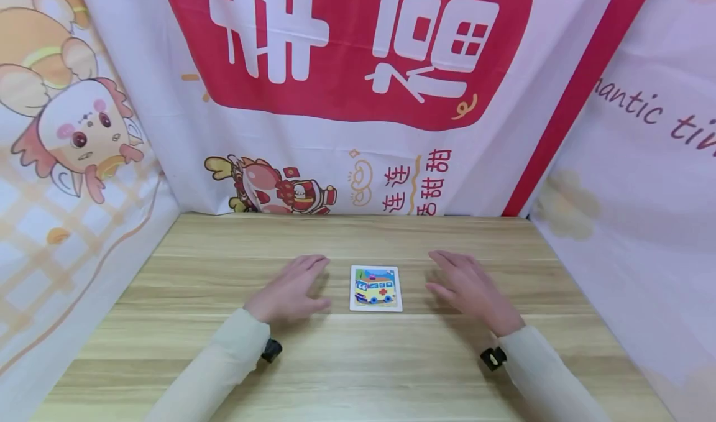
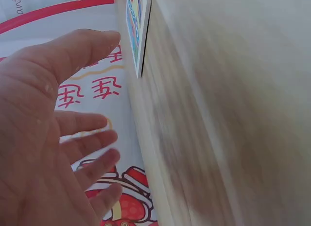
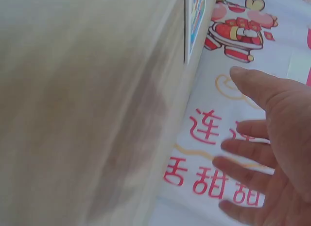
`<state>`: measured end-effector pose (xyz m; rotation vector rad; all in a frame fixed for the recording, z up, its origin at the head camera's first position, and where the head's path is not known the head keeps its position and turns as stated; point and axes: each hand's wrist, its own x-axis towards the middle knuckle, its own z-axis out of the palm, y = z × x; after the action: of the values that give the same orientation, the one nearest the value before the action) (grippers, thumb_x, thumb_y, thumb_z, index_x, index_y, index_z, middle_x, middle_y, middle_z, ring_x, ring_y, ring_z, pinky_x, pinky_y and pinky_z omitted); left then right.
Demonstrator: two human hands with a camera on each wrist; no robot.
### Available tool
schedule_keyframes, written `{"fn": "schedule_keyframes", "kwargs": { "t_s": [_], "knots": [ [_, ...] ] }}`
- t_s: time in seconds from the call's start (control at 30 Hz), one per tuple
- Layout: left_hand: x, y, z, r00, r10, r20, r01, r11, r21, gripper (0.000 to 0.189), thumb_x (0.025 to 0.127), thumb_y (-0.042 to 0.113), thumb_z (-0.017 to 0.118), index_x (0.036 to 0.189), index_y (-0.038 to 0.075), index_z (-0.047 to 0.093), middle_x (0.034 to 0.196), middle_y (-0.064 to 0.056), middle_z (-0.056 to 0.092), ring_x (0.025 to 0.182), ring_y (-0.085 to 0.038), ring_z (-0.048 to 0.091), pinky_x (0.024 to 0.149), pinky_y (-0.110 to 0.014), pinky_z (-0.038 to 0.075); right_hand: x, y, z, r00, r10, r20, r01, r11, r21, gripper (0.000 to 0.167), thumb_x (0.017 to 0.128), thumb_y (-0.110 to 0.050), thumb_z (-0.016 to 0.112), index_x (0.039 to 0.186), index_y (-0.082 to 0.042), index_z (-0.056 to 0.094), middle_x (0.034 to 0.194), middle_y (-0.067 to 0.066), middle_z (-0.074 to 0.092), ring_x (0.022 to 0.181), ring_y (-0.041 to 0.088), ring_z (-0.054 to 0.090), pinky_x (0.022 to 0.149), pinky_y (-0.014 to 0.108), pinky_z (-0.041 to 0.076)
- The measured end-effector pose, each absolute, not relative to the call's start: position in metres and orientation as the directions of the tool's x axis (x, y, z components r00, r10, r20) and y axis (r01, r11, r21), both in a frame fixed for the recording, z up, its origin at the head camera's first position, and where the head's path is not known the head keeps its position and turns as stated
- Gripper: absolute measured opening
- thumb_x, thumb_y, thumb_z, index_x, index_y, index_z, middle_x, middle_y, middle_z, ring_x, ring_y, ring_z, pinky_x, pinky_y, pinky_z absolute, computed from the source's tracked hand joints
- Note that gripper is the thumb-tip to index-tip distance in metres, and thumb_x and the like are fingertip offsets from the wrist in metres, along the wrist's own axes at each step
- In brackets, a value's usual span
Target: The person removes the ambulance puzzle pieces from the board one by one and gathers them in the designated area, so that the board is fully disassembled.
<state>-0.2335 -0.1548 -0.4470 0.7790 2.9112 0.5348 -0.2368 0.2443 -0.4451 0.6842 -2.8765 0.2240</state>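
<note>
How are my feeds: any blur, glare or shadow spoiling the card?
Head: card readable, no glare hiding it; left hand and right hand slightly blurred, soft shadows beneath on the table. Left wrist: table soft, broad dim shadow, card steeply foreshortened and cut by the top edge. Right wrist: likewise, table grain smeared.

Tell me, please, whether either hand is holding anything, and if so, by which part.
Nothing is held: the left hand and right hand are both empty, and the ambulance card lies on the table between them, touched by neither.
</note>
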Motion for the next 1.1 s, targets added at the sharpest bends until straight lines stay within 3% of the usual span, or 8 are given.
{"fn": "schedule_keyframes", "kwargs": {
  "t_s": [0.1,0.23,0.5,0.67,0.87,1.1],
  "knots": [
    [-0.243,-0.147,-0.447,-0.862,0.507,-0.021,0.456,0.792,0.406,0.089,0.092,0.044,0.079,0.162,0.006,0.038,0.17,-0.017,0.035,0.158,-0.038,0.032,0.13,-0.058,0.026,-0.243,0.233,-0.439,-0.862,-0.471,0.189,-0.498,0.857,-0.134,0.068,0.096,-0.042,0.078,0.15,-0.009,0.057,0.15,0.016,0.062,0.137,0.037,0.059,0.116,0.059,0.047],
    [-0.256,-0.133,-0.45,-0.836,0.547,-0.053,0.461,0.75,0.475,0.091,0.091,0.039,0.082,0.162,0.005,0.038,0.17,-0.018,0.034,0.158,-0.038,0.032,0.128,-0.057,0.03,-0.252,0.216,-0.435,-0.85,-0.515,0.112,-0.527,0.828,-0.191,0.062,0.096,-0.039,0.078,0.147,-0.01,0.06,0.149,0.013,0.063,0.139,0.035,0.058,0.116,0.057,0.047],
    [-0.273,-0.11,-0.463,-0.805,0.587,-0.083,0.475,0.722,0.503,0.099,0.084,0.041,0.088,0.162,0.006,0.039,0.166,-0.012,0.04,0.154,-0.032,0.038,0.126,-0.051,0.036,-0.275,0.181,-0.446,-0.76,-0.647,0.067,-0.64,0.727,-0.249,0.053,0.096,-0.029,0.079,0.14,-0.004,0.065,0.141,0.015,0.068,0.135,0.033,0.061,0.115,0.051,0.05],
    [-0.275,-0.104,-0.465,-0.811,0.577,-0.095,0.463,0.733,0.498,0.102,0.082,0.045,0.09,0.161,0.005,0.039,0.163,-0.012,0.043,0.152,-0.032,0.04,0.125,-0.051,0.038,-0.287,0.159,-0.452,-0.751,-0.66,0.031,-0.636,0.709,-0.306,0.048,0.096,-0.031,0.08,0.136,-0.007,0.068,0.13,0.01,0.072,0.121,0.025,0.068,0.107,0.043,0.057],
    [-0.275,-0.103,-0.467,-0.816,0.566,-0.118,0.45,0.749,0.486,0.103,0.082,0.047,0.089,0.161,0.004,0.039,0.16,-0.011,0.045,0.149,-0.03,0.042,0.125,-0.048,0.04,-0.291,0.142,-0.457,-0.762,-0.647,0.008,-0.603,0.705,-0.373,0.042,0.096,-0.026,0.08,0.132,-0.006,0.071,0.123,0.008,0.072,0.114,0.023,0.068,0.104,0.041,0.058],
    [-0.275,-0.103,-0.467,-0.813,0.568,-0.125,0.451,0.752,0.48,0.101,0.083,0.049,0.088,0.16,0.004,0.041,0.156,-0.01,0.046,0.145,-0.028,0.044,0.124,-0.047,0.041,-0.295,0.129,-0.46,-0.761,-0.649,0.006,-0.602,0.704,-0.376,0.036,0.097,-0.024,0.078,0.128,-0.007,0.073,0.117,0.005,0.072,0.105,0.017,0.067,0.098,0.035,0.059]
  ]
}}
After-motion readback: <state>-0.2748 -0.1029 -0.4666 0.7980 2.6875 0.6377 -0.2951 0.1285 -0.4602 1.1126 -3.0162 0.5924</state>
